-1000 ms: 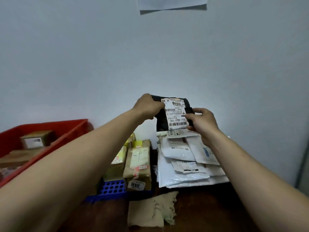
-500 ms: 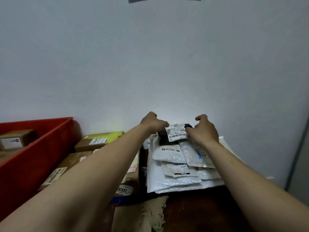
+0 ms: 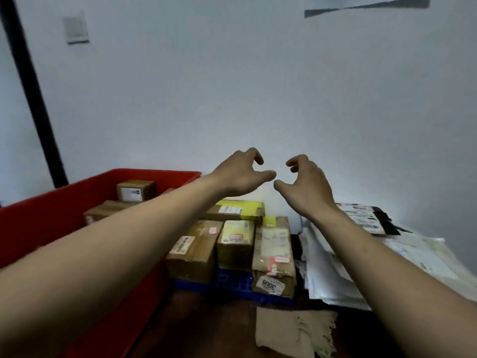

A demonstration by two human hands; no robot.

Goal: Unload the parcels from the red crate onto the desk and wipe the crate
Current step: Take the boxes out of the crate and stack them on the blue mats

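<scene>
Left hand (image 3: pixel 242 177), right hand (image 3: pixel 307 187): raised mid-frame, fingers loosely curled, empty, thumbs nearly meeting.

Unloading judged partly done: cardboard boxes (image 3: pixel 233 241) on blue tray (image 3: pixel 235 281), centre; poly mailers (image 3: pixel 333 275) stacked at right.

Left to unload: boxed parcels (image 3: pixel 136 191) inside red crate (image 3: pixel 38 228), left of frame.

Wiping not begun: beige cloth (image 3: pixel 291 329) lying lower centre on dark wooden desk (image 3: pixel 206 329).

White wall (image 3: pixel 232 86) behind; switch plate (image 3: pixel 76 28) upper left.

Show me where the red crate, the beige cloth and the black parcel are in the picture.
red crate (image 3: pixel 154 173): head view, on its far rim.
beige cloth (image 3: pixel 291 329): head view, on its middle.
black parcel (image 3: pixel 367 218): head view, on its white label.
</scene>
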